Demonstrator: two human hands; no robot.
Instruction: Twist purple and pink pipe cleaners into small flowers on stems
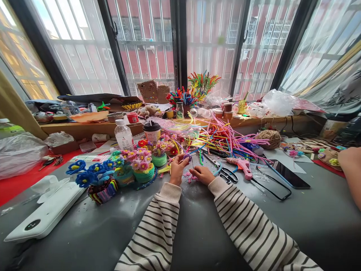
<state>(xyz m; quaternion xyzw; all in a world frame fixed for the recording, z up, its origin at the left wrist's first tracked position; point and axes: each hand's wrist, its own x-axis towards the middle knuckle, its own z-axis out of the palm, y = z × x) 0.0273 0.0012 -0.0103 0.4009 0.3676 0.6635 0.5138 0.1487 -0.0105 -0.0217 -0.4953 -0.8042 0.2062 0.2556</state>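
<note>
My left hand (177,171) is closed in a pinch on a small purple pipe-cleaner flower (187,156), held above the middle of the table. Beside it, my right hand (203,175) has its fingers pinched together by a thin dark stem that runs up toward the flower; its exact grip is too small to make out. Under the hands lie pink fuzzy bits (190,177). Left of them stand pots of pipe-cleaner flowers, pink ones (141,160) and blue ones (87,175). Black-handled scissors (228,175) and a pink glue gun (244,167) lie to the right.
A heap of loose pipe cleaners (231,137) spreads behind the hands, near a ball of twine (269,139). A phone (290,174) and the glue gun's black cord lie right. A white device (47,210) sits left. Another person's arm (351,171) rests at the right edge.
</note>
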